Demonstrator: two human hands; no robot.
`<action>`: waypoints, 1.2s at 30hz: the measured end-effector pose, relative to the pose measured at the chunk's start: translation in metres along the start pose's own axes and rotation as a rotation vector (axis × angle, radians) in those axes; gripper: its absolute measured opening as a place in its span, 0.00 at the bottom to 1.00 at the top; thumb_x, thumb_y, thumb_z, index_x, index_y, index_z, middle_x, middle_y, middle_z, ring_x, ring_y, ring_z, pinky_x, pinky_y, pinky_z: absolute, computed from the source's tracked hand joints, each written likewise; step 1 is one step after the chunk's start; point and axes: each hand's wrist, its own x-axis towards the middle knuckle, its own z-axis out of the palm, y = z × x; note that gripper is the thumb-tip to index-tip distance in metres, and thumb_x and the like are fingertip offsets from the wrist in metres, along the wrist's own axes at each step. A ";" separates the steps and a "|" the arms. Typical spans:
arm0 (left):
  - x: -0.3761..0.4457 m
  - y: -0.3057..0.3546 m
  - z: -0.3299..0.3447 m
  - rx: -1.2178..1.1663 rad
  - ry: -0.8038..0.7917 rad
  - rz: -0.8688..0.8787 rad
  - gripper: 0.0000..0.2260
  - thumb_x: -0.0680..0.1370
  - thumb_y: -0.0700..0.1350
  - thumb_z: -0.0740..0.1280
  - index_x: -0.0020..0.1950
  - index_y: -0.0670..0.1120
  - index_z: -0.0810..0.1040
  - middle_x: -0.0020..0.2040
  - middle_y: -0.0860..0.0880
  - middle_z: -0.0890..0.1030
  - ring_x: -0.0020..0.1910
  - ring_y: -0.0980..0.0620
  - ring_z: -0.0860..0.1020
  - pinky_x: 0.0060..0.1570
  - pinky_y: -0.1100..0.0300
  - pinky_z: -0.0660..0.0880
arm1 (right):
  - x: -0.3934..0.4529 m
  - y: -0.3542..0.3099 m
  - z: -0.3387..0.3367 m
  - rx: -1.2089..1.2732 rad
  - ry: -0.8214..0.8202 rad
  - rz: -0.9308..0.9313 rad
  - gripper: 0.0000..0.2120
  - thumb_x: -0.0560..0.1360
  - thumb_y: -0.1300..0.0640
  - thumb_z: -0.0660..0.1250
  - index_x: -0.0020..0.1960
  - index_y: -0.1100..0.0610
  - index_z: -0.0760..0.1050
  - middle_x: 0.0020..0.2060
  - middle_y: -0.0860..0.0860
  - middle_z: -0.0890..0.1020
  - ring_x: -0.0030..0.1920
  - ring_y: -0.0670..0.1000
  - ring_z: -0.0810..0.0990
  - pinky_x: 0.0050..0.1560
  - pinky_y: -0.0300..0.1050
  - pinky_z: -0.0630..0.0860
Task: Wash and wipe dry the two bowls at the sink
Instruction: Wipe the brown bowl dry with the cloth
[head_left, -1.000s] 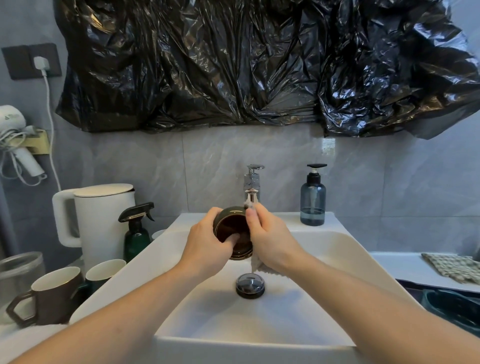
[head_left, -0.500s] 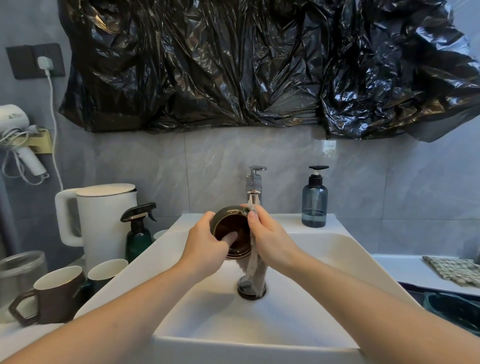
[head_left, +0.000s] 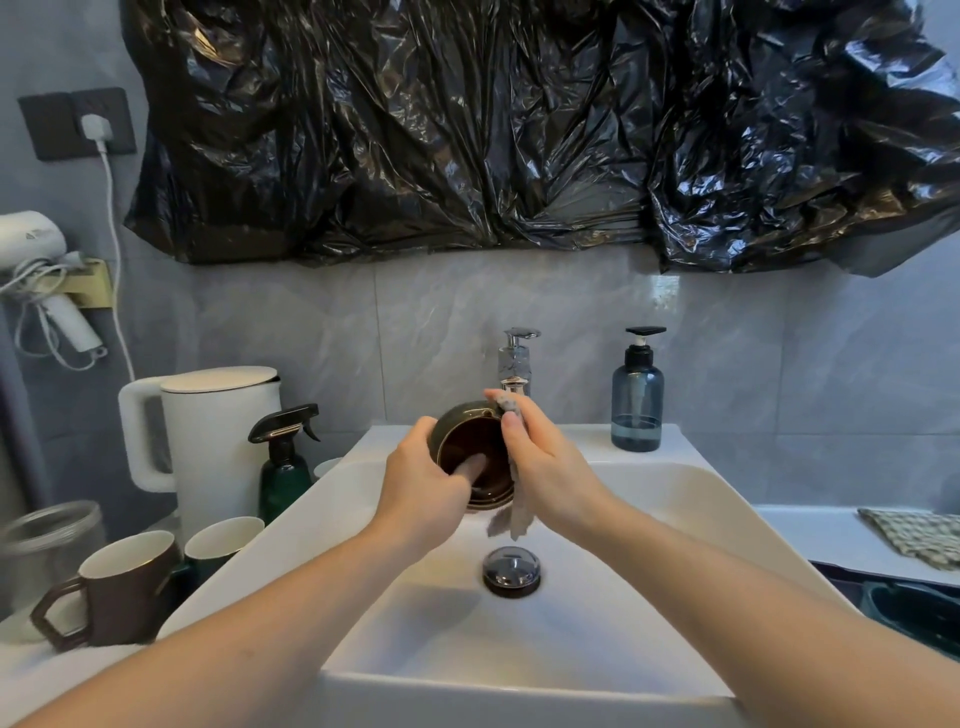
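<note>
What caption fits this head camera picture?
Left hand holds a dark bowl over the sink; right hand wipes with a cloth.

We find no legible text anywhere. The white hair dryer (head_left: 28, 241) on the left wall carries a small gray logo w/ tiny lettering beside it, too blurred for us to read. The soap dispenser (head_left: 637, 400), spray bottle (head_left: 284, 457) and kettle (head_left: 218, 441) show no labels we can make out.

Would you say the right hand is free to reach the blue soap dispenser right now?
Probably not yet: the path to the blue soap dispenser looks open, but the right hand grips a grey cloth against the dark bowl.
</note>
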 end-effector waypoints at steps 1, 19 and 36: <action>0.000 0.000 0.001 0.005 0.004 -0.002 0.12 0.77 0.40 0.77 0.55 0.50 0.80 0.47 0.53 0.84 0.48 0.55 0.82 0.46 0.62 0.76 | 0.000 0.000 -0.001 -0.001 -0.011 0.004 0.16 0.87 0.47 0.51 0.71 0.44 0.70 0.59 0.47 0.81 0.63 0.48 0.79 0.64 0.51 0.76; 0.007 0.008 0.001 -0.298 0.025 -0.204 0.13 0.78 0.39 0.76 0.61 0.44 0.80 0.54 0.42 0.85 0.48 0.41 0.87 0.36 0.45 0.86 | -0.008 -0.005 0.001 -0.140 -0.001 -0.012 0.13 0.87 0.51 0.51 0.69 0.45 0.68 0.60 0.46 0.80 0.61 0.44 0.78 0.67 0.45 0.73; -0.003 0.009 -0.002 -0.260 -0.270 -0.219 0.13 0.80 0.35 0.74 0.63 0.44 0.82 0.52 0.42 0.88 0.42 0.43 0.88 0.34 0.51 0.84 | 0.001 0.000 -0.003 -0.068 0.097 -0.021 0.19 0.84 0.43 0.52 0.71 0.43 0.73 0.60 0.46 0.82 0.63 0.48 0.79 0.69 0.52 0.74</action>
